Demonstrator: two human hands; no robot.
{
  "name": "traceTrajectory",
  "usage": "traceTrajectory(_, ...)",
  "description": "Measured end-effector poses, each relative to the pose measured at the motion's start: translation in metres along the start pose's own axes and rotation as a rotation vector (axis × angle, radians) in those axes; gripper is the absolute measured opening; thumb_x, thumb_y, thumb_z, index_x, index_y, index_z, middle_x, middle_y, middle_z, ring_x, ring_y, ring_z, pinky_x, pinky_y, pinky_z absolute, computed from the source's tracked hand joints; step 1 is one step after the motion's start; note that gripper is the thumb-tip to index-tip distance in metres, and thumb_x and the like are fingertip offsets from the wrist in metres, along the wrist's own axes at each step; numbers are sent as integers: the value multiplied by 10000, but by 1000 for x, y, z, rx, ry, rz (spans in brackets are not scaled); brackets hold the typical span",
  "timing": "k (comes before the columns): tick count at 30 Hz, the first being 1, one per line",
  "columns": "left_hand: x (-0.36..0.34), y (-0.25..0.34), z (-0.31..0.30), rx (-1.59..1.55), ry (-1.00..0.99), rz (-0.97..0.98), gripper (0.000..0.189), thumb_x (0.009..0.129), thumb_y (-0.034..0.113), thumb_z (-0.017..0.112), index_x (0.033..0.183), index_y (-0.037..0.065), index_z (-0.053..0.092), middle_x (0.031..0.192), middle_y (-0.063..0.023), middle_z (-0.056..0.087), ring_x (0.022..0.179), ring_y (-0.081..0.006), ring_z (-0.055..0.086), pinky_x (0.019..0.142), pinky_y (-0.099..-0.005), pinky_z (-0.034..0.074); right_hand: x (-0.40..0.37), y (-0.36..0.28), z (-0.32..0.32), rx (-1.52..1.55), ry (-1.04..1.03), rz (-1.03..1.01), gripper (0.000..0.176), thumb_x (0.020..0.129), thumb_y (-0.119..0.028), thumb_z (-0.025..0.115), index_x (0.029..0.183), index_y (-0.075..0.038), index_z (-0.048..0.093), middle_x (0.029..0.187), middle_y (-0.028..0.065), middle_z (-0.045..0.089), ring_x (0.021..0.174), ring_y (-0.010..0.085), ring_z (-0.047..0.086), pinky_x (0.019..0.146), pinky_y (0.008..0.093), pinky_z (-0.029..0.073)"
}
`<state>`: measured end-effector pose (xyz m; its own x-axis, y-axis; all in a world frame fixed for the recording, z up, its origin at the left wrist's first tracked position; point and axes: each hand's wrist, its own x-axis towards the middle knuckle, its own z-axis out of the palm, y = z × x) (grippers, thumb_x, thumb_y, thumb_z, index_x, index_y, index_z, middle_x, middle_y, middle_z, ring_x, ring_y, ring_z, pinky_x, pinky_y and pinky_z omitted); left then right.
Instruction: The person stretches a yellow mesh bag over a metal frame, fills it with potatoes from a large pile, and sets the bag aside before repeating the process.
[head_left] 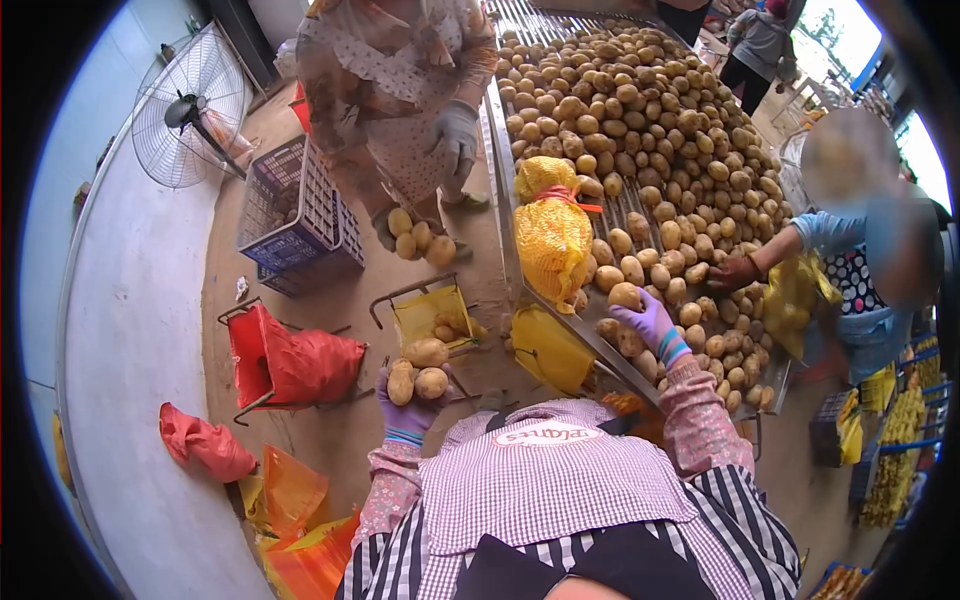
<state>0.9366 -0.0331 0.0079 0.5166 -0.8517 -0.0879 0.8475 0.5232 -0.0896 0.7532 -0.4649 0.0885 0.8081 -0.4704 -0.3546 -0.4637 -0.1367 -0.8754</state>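
Note:
My left hand [410, 414], in a purple glove, is closed around three potatoes [427, 352] beside the sorting table. Below it and a little beyond, a yellow mesh bag [428, 308] hangs open on a metal stand with some potatoes inside. Over at the table, my right hand [654, 322], gloved the same way, has its fingers on a single potato [626, 296] at the near side of the potato pile [640, 130]. A full yellow mesh bag [553, 240], tied with red, rests on the table's left edge.
A co-worker [400, 100] opposite holds several potatoes; another person [860, 250] reaches into the pile from the right. Blue crates [300, 215], a red bag on a stand [290, 358], a red sack [205, 442] and a fan [190, 108] are on the left.

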Motion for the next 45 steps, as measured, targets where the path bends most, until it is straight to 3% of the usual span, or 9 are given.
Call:
traceTrajectory(8,36,68,-35,132,318,-7,657,877,530,622,1384,118,564,1402,-171,575,1222,-428,583,963,-641,503,27,-74,173,390,-513,125,644,892,-412,785,1367,-27,581,1248,63,652,1102,153,619,973,316,504)
traceTrajectory(12,69,86,-51,258,433,-42,636,900,512,601,1406,132,535,1371,-143,595,1188,-393,601,965,-630,508,82,-54,259,507,-439,339,710,886,-481,775,1402,-42,562,1271,101,650,1132,175,621,950,337,524)
traceTrajectory(16,89,99,-66,600,886,-47,561,963,384,606,1465,173,469,1568,-60,417,1346,-353,493,992,-658,482,108,-5,294,376,-180,379,785,933,-514,711,1483,-20,446,1341,158,606,1162,232,626,984,407,513)
traceTrajectory(23,81,91,-64,952,906,-150,516,998,333,579,1479,184,466,1487,-73,480,1334,-332,482,996,-560,473,24,4,215,97,-307,85,529,998,-393,652,1373,-24,586,1316,129,639,1202,182,599,1027,343,481)
traceTrajectory(28,84,48,-51,995,878,-194,388,1014,306,582,1361,133,570,1282,-91,643,1093,-245,651,872,-443,550,-23,-11,106,273,92,1,250,973,-206,707,1143,-21,703,1028,35,731,963,93,657,905,263,525)
traceTrajectory(30,88,21,-39,1071,768,-259,315,1026,266,580,1288,94,612,1130,-77,699,931,-188,696,774,-335,568,-6,-35,64,-118,290,14,255,935,-172,719,1152,-43,687,1045,52,715,992,166,673,919,322,531)
traceTrajectory(32,99,-6,-38,1150,686,-314,395,1015,313,588,1336,84,581,1156,-98,704,933,-215,701,733,-331,570,29,-28,41,-628,464,-381,345,876,-139,717,1207,-74,648,1163,74,666,1145,241,622,1015,381,477)
traceTrajectory(34,114,-43,-16,1344,453,-428,390,1013,307,596,1315,62,590,1164,-104,704,948,-219,708,772,-347,574,68,-30,33,-937,388,-418,477,813,-179,736,1268,-126,607,1296,72,598,1293,274,515,1119,435,364)
traceTrajectory(45,183,-203,61,1532,81,-567,371,1017,165,601,1351,4,583,1185,-85,702,1094,-149,649,939,-289,515,80,1,-25,-981,227,-315,596,698,-363,847,1210,-179,604,1194,102,596,1217,287,534,1074,437,360)
